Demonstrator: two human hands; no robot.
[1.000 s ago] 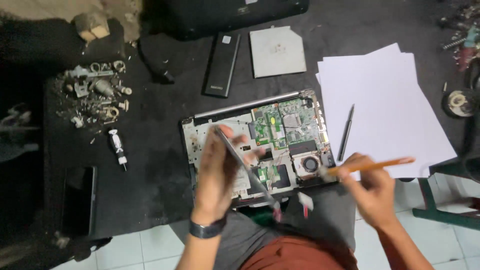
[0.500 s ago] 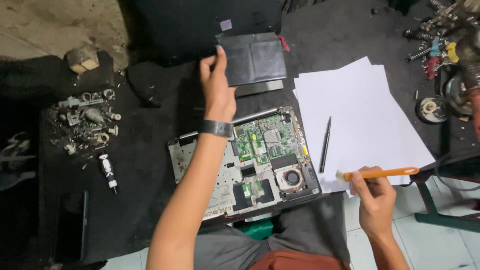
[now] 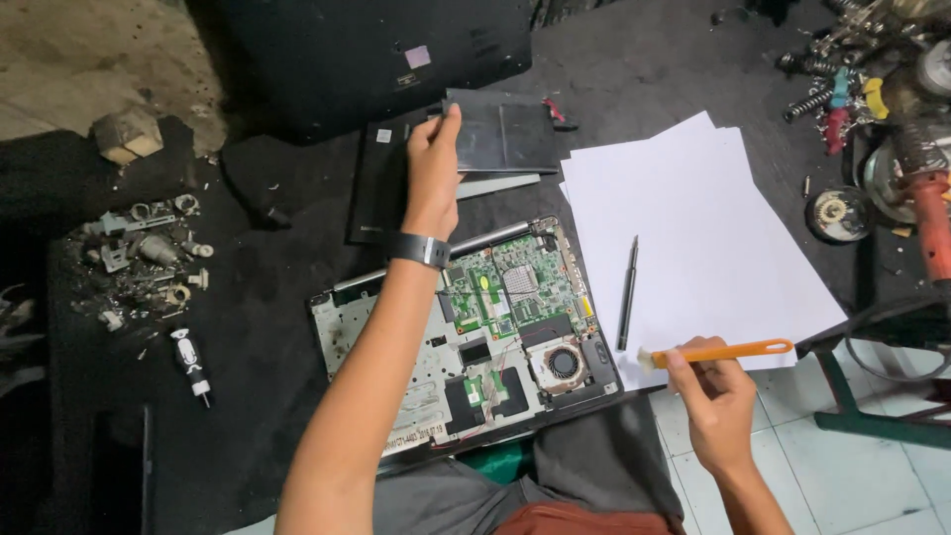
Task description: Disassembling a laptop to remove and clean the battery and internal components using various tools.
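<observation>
your left hand (image 3: 433, 178) reaches far across the table (image 3: 277, 297), fingers closed on the edge of a flat dark panel (image 3: 505, 131) beyond the opened laptop (image 3: 475, 332), which lies near your lap, circuit board up. your right hand (image 3: 715, 391) grips an orange-handled brush (image 3: 721, 351) level over the white paper sheets (image 3: 693, 228), keeping it off the board. a black pen (image 3: 628, 292) rests on the paper.

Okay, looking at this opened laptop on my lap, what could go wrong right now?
The opened laptop sits partly off the dark mat's edge over your lap, so it might slip. Your left hand reaches across the bare green circuit board to the black panel; the forearm could brush components. Small metal parts lie loose and could scatter.
</observation>
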